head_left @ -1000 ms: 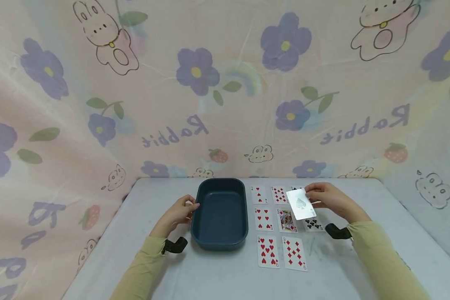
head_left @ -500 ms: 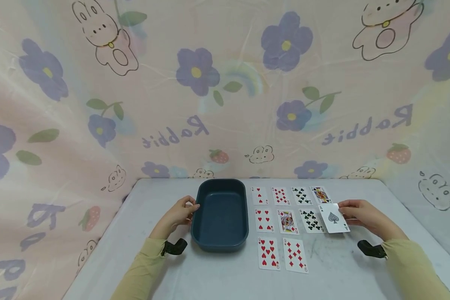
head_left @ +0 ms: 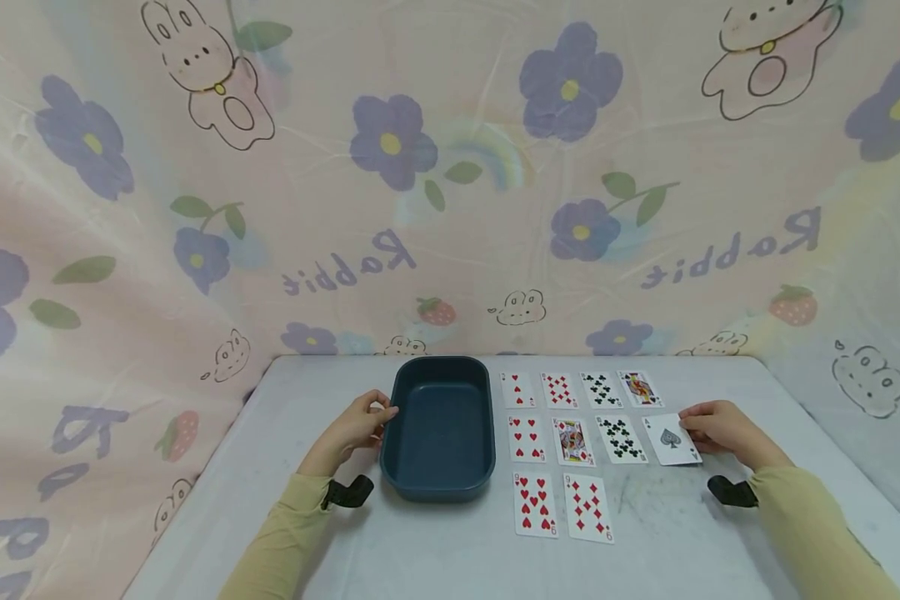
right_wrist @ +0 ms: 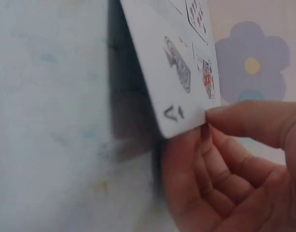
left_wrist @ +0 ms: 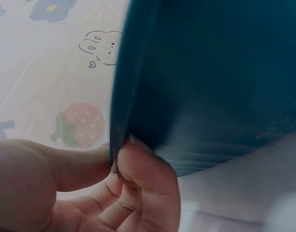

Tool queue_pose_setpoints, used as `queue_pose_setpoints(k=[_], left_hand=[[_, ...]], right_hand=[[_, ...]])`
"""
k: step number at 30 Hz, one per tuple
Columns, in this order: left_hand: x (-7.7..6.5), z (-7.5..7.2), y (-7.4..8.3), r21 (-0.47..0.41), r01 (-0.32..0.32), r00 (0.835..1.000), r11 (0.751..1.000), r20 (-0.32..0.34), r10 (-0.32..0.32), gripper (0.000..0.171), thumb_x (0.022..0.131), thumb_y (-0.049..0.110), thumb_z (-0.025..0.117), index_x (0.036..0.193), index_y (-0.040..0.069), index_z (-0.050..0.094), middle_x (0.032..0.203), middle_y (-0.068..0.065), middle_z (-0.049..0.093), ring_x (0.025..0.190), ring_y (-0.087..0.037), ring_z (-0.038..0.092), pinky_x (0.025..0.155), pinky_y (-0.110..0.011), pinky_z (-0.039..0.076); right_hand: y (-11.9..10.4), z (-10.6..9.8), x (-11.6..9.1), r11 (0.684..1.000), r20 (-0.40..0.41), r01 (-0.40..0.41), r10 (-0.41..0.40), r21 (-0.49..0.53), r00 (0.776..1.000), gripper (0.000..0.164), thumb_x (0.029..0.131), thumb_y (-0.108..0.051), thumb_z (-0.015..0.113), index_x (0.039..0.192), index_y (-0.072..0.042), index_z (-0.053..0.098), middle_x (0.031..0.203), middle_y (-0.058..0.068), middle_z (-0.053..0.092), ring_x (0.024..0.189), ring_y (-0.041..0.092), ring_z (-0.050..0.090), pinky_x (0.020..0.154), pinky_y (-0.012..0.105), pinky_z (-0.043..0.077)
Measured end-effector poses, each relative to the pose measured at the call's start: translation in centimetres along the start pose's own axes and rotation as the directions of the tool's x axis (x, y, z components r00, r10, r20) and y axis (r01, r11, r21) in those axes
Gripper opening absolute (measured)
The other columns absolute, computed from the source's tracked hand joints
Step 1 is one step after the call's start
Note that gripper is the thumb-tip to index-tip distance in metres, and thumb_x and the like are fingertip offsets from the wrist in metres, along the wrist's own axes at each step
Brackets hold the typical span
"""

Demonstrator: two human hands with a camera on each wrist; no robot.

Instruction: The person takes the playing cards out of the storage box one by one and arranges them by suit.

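My left hand [head_left: 352,429] holds the left wall of a dark blue rectangular basin [head_left: 438,490]. In the left wrist view, the thumb and a bent finger of that left hand [left_wrist: 133,186] pinch the edge of the basin [left_wrist: 124,92]. At the right end of the middle card row, an ace of spades [head_left: 669,439] lies face up, tilted. My right hand [head_left: 731,433] pinches its right edge. Up close, the thumb of the right hand [right_wrist: 234,164] presses on the face of the ace [right_wrist: 160,82], with the fingers underneath and a shadow below the card's edge.
Several face-up playing cards lie in rows right of the basin. A spade court card [head_left: 640,388] is behind the ace, and a clubs card [head_left: 621,440] is left of it. The nine of diamonds [head_left: 588,508] is in the front row. A patterned cloth [head_left: 450,208] hangs behind the white table [head_left: 435,554].
My right hand has carried the ace of spades rightward and lowered it from above the other cards to the middle row's right end. The left hand has stayed at the basin.
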State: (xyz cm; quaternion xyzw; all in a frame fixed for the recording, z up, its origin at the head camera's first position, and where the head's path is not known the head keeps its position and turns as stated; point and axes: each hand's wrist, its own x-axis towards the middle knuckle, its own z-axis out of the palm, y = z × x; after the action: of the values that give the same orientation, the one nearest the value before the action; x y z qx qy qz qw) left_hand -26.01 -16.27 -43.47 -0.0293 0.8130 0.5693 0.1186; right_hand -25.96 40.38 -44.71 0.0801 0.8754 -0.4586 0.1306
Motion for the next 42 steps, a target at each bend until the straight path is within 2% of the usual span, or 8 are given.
queue_pose_setpoints(k=[6, 15, 24, 29, 35, 39, 42], left_hand=[[0.2, 0.0, 0.0, 0.004, 0.010, 1.000, 1.000, 0.000, -0.010, 0.013, 0.099, 0.017, 0.055, 0.101, 0.006, 0.048, 0.072, -0.006, 0.050, 0.058, -0.017, 0.047, 0.050, -0.027, 0.044], [0.1, -0.2, 0.1, 0.006, 0.007, 1.000, 1.000, 0.018, -0.008, 0.012, 0.099, 0.016, 0.053, 0.099, 0.006, 0.047, 0.071, -0.006, 0.051, 0.059, -0.017, 0.049, 0.051, -0.027, 0.045], [-0.2, -0.3, -0.2, -0.003, 0.008, 1.000, 1.000, 0.026, -0.008, 0.016, 0.100, 0.020, 0.053, 0.101, 0.005, 0.049, 0.076, -0.009, 0.052, 0.059, -0.017, 0.051, 0.053, -0.028, 0.047], [-0.2, -0.3, -0.3, -0.003, 0.002, 0.999, 1.000, 0.032, -0.001, 0.014, 0.099, 0.017, 0.054, 0.101, 0.004, 0.048, 0.075, -0.008, 0.053, 0.060, -0.018, 0.052, 0.053, -0.029, 0.048], [-0.4, -0.4, 0.1, 0.045, -0.006, 0.999, 0.999, 0.034, 0.004, 0.021, 0.099, 0.023, 0.055, 0.104, 0.003, 0.048, 0.077, -0.010, 0.055, 0.060, -0.018, 0.053, 0.054, -0.029, 0.050], [-0.3, -0.9, 0.6, 0.112, -0.026, 1.000, 0.993, 0.018, 0.024, 0.026, 0.100, 0.025, 0.053, 0.105, 0.000, 0.049, 0.083, -0.016, 0.058, 0.061, -0.021, 0.058, 0.055, -0.033, 0.053], [-0.1, -1.7, 1.3, 0.198, -0.056, 0.998, 0.979, -0.026, 0.062, 0.025, 0.099, 0.024, 0.055, 0.103, -0.001, 0.050, 0.091, -0.019, 0.059, 0.066, -0.027, 0.063, 0.056, -0.036, 0.055]], right_hand=[[-0.3, 0.0, 0.0, 0.999, -0.009, -0.028, 0.028, -0.016, 1.000, 0.034, 0.093, -0.009, 0.055, 0.114, 0.017, 0.051, 0.082, 0.007, 0.060, 0.070, 0.016, 0.058, 0.063, 0.031, 0.054], [-0.3, 0.1, 0.2, 0.999, -0.016, -0.024, 0.023, -0.046, 1.000, 0.034, 0.094, -0.009, 0.054, 0.115, 0.018, 0.050, 0.085, 0.011, 0.060, 0.070, 0.017, 0.058, 0.063, 0.032, 0.054], [-0.3, 0.3, 0.3, 0.999, -0.013, -0.024, 0.024, -0.025, 1.000, 0.027, 0.093, -0.006, 0.054, 0.109, 0.016, 0.054, 0.080, 0.009, 0.057, 0.068, 0.018, 0.056, 0.063, 0.030, 0.054], [-0.5, 0.3, 0.3, 1.000, -0.008, -0.026, 0.026, -0.016, 1.000, 0.028, 0.094, -0.006, 0.053, 0.110, 0.017, 0.053, 0.080, 0.009, 0.057, 0.068, 0.018, 0.057, 0.063, 0.030, 0.054], [-0.7, -0.1, 0.3, 0.999, -0.018, 0.018, -0.019, -0.050, 1.000, 0.032, 0.096, -0.010, 0.051, 0.112, 0.018, 0.051, 0.082, 0.009, 0.061, 0.070, 0.018, 0.058, 0.064, 0.031, 0.054], [-1.0, -0.6, 0.3, 0.991, -0.054, 0.086, -0.092, -0.107, 0.994, 0.035, 0.097, -0.013, 0.050, 0.112, 0.018, 0.051, 0.085, 0.012, 0.064, 0.071, 0.018, 0.060, 0.063, 0.031, 0.054], [-1.3, -0.9, 0.2, 0.966, -0.073, 0.157, -0.175, -0.205, 0.982, 0.035, 0.097, -0.014, 0.051, 0.111, 0.018, 0.051, 0.087, 0.019, 0.064, 0.073, 0.022, 0.061, 0.062, 0.032, 0.054]])
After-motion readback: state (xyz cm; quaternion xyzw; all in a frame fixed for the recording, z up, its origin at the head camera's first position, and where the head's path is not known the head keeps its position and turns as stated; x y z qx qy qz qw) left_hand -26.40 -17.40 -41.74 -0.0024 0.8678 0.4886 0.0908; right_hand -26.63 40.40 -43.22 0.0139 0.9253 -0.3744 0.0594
